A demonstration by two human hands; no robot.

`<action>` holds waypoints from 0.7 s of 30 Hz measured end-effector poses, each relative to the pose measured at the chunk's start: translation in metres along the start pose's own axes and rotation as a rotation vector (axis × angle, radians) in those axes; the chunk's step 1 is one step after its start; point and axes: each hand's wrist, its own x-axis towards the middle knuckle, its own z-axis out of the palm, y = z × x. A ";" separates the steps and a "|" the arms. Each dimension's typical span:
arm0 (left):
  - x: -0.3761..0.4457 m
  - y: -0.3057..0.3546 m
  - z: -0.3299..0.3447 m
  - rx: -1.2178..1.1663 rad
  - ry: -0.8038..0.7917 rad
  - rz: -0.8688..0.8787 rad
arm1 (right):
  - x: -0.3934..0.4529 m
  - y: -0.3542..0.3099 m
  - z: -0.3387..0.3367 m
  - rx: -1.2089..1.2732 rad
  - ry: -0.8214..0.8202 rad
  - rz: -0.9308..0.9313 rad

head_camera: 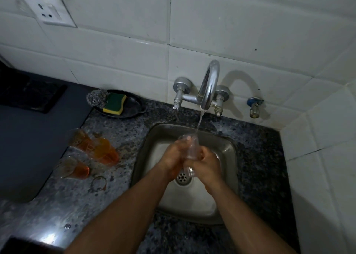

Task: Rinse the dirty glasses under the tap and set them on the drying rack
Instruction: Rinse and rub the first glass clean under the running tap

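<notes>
A clear glass (pixel 189 151) is held over the steel sink (pixel 228 157), its mouth up under the water running from the chrome tap (pixel 209 84). My left hand (pixel 173 157) grips the glass from the left and my right hand (pixel 207 165) grips it from the right. Three dirty glasses with orange liquid stand on the counter left of the sink: one at the back (pixel 78 138), one in the middle (pixel 106 151), one nearer me (pixel 74 167).
A black dish (pixel 133 107) behind the glasses holds a yellow-green sponge (pixel 115 103) and a steel scourer (pixel 96 99). A dark grey mat (pixel 28 147) covers the counter at the left. A small blue-handled tap (pixel 254 105) sticks out of the tiled wall at the right.
</notes>
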 end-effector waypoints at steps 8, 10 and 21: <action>-0.023 0.003 -0.007 0.289 -0.067 0.193 | -0.007 -0.002 -0.007 0.006 -0.045 -0.075; -0.028 0.009 -0.010 0.292 -0.040 0.243 | -0.008 -0.011 -0.004 0.008 -0.066 -0.120; -0.045 0.016 -0.022 0.262 0.067 0.135 | -0.010 -0.024 -0.007 -0.007 -0.146 -0.022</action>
